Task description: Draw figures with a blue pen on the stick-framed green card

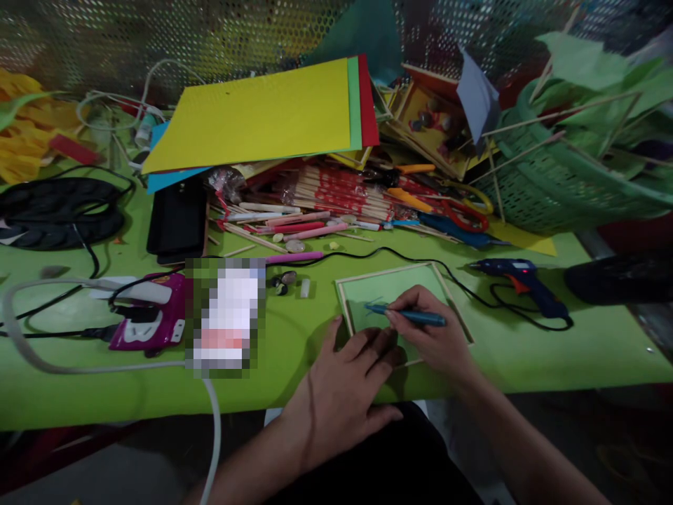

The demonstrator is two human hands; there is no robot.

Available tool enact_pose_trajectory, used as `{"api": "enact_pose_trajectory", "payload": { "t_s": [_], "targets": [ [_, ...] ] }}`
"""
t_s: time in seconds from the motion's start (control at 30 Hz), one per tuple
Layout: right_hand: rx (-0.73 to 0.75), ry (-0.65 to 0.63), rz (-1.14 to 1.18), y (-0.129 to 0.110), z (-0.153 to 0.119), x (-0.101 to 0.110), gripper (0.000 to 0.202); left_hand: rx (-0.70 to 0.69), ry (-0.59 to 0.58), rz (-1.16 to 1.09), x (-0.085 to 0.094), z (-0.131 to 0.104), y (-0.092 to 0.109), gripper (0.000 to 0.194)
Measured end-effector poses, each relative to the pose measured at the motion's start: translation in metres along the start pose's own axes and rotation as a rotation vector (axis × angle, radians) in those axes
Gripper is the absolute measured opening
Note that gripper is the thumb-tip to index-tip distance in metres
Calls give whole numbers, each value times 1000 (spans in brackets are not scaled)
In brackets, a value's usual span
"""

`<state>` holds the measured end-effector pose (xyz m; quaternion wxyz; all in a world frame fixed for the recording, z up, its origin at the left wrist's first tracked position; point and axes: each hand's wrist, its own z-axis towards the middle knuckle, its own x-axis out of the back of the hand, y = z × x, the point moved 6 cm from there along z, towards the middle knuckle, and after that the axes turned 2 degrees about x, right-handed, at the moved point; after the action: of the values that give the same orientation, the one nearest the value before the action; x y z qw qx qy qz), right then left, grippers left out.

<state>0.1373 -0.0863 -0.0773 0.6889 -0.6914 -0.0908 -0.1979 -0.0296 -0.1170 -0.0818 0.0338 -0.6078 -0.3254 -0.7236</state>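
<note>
In my right hand [428, 333] is a blue marker pen [420, 317], its tip on a green sheet [407, 284] edged with thin wooden sticks like a shallow frame. A few thin blue lines show on the sheet by the tip. My left hand [350, 379] lies with fingers spread over the lower left corner of the frame, steadying or touching its edge; the thumb hangs past the table's front edge. Part of the frame's lower side is hidden under my hands.
Right of the frame lies a blue glue gun [518, 273] with its black cord. A blurred phone [228, 315] and a purple power strip [152, 315] with cables lie left. Behind are coloured paper sheets [257, 116], stick bundles [336, 193], scissors [465, 214] and a green basket [568, 175].
</note>
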Motion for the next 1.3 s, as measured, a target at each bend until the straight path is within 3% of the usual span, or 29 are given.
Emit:
{"api": "enact_pose_trajectory", "payload": {
  "t_s": [0.63,0.87,1.07,1.3],
  "targets": [
    [-32,292,-15,2,0,21,13,-1,15,16,3,2,0,65],
    [-55,301,19,9,-2,23,13,-5,11,12,2,1,-2,63],
    [-38,270,186,17,-5,28,13,-12,5,10,1,0,-2,64],
    [-56,282,61,12,-6,30,16,-7,1,4,2,0,-2,62]
  ]
}}
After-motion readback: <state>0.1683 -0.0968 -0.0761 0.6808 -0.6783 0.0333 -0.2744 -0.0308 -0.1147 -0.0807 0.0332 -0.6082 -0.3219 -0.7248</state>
